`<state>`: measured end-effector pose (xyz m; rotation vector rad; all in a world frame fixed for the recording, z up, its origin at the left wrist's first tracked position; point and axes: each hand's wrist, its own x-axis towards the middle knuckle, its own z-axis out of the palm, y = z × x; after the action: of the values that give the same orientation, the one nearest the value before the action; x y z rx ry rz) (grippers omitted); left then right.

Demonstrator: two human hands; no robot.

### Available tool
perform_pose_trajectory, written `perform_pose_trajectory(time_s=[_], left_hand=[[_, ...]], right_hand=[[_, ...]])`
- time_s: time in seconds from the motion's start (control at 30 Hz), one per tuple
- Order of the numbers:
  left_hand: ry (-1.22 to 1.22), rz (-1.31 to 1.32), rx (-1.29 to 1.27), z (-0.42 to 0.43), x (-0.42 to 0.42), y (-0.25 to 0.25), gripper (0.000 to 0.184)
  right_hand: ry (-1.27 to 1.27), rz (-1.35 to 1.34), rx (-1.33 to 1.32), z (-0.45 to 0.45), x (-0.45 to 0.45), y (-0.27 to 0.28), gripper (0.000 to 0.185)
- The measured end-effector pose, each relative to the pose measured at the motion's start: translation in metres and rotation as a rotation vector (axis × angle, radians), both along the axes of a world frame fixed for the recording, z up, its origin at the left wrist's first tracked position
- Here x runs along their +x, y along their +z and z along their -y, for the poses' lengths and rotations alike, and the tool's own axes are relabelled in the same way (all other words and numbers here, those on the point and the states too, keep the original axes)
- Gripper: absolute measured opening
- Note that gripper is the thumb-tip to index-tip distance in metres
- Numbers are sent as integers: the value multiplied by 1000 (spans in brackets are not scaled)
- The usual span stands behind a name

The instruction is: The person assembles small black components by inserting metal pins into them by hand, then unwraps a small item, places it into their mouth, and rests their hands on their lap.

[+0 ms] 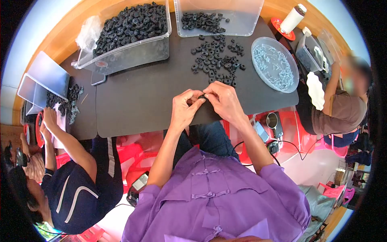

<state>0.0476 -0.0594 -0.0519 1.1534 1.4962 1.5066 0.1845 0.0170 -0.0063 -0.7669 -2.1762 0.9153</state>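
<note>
Just above the near edge of the dark table, my left hand (186, 105) and my right hand (222, 99) meet fingertip to fingertip. Between them they pinch a small black part (202, 97), mostly covered by the fingers. Beyond my hands lies a loose pile of similar black parts (211, 60), round and knob-like with holes. To the right of the pile, a round clear tray (258, 68) holds many small shiny metal pieces (278, 70), too small to name for certain.
A large clear bin (137, 54) heaped with black parts stands back left. Another clear bin (242, 28) lies open toward me, parts spilling out. A spool of thread (293, 18) sits on a red dish. Co-workers sit left (76, 181) and right (342, 109). A phone-like object (98, 78) lies left.
</note>
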Motion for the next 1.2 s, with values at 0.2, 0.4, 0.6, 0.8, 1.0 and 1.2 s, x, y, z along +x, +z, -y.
perform_pose_trajectory(time_s=[0.2,0.4,0.6,0.8,1.0,1.2], left_hand=[[-20,12,-24,-1,-2,-1,13],[-53,38,-52,3,-4,4,13],[-80,4,-67,5,-8,1,11],[-32,-127,-74,1,-4,3,15],[63,-40,-33,0,3,4,16],[76,-100,-49,4,5,12,16]], right_hand=[[28,25,-71,-3,0,2,6],[51,-45,-273,-2,2,-3,9],[46,25,-25,3,-7,-2,4],[-1,63,90,7,-12,-5,3],[-28,83,195,10,-14,-8,3],[-59,34,398,22,-17,-10,12]])
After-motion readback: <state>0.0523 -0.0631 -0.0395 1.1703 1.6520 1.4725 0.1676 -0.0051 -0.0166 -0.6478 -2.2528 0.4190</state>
